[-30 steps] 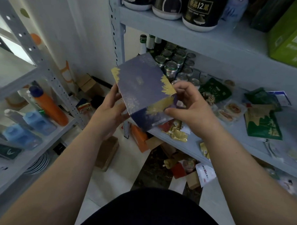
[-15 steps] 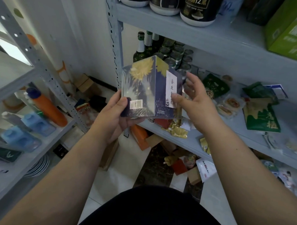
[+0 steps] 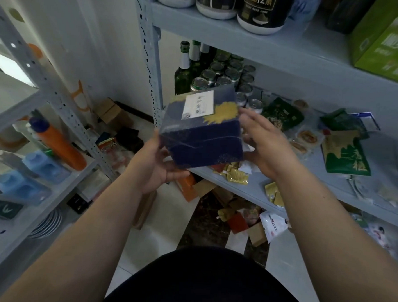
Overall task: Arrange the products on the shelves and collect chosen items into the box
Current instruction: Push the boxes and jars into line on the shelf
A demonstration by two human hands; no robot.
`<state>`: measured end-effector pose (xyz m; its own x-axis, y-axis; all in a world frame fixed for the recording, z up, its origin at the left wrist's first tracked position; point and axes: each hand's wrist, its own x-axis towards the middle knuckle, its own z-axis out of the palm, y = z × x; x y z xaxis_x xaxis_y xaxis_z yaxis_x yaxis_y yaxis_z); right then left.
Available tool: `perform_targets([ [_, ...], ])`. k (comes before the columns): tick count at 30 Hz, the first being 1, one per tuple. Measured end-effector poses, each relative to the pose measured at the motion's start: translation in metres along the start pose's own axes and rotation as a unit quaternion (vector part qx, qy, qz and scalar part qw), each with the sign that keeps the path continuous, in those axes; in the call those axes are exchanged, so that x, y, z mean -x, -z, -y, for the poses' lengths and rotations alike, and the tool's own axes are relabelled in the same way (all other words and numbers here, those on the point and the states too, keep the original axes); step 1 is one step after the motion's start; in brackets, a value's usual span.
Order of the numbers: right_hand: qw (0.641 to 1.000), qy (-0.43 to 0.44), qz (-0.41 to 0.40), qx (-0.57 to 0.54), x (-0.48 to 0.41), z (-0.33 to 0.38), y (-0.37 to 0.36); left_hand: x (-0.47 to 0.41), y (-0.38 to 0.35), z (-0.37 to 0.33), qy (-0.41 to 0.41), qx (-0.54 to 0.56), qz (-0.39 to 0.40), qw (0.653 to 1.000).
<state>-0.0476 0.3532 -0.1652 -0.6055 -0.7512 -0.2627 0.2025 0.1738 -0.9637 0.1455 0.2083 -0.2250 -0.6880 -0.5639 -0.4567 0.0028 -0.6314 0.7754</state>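
Between the cupping left hand [image 3: 156, 169] and flat-fingered right hand [image 3: 262, 144], the box [image 3: 203, 137] appears under inspection; next, shelve it just beyond.

You are in a shop's stockroom, not a home. One slotted grey metal rack [image 3: 149, 57] stands before you and a second rack [image 3: 52, 92] at your left. Their shelves carry goods in multiples: green glass bottles [image 3: 182, 72], rows of sealed cans [image 3: 222, 74], black tubs [image 3: 258, 14], a green carton [image 3: 387, 42], flat green snack packets [image 3: 346, 157], and an orange bottle [image 3: 59, 144] beside blue packs [image 3: 44, 167]. Cardboard boxes [image 3: 110, 111] and loose packets [image 3: 273, 225] litter the tiled floor [image 3: 148, 246].
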Motion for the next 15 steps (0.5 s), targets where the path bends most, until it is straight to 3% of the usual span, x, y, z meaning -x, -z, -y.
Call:
perform_targets([
  [3,0.998,0.055,0.011,0.033,0.0,-0.002,0.001,-0.003,0.007,0.006,0.054,0.083,0.053,0.994],
  [9,0.995,0.076,0.051,0.05,-0.002,-0.007,0.001,-0.005,0.009,0.021,0.023,0.169,0.068,0.983],
  [15,0.993,0.076,0.042,0.08,-0.007,-0.005,0.008,-0.009,0.004,0.014,-0.047,0.111,0.07,0.99],
])
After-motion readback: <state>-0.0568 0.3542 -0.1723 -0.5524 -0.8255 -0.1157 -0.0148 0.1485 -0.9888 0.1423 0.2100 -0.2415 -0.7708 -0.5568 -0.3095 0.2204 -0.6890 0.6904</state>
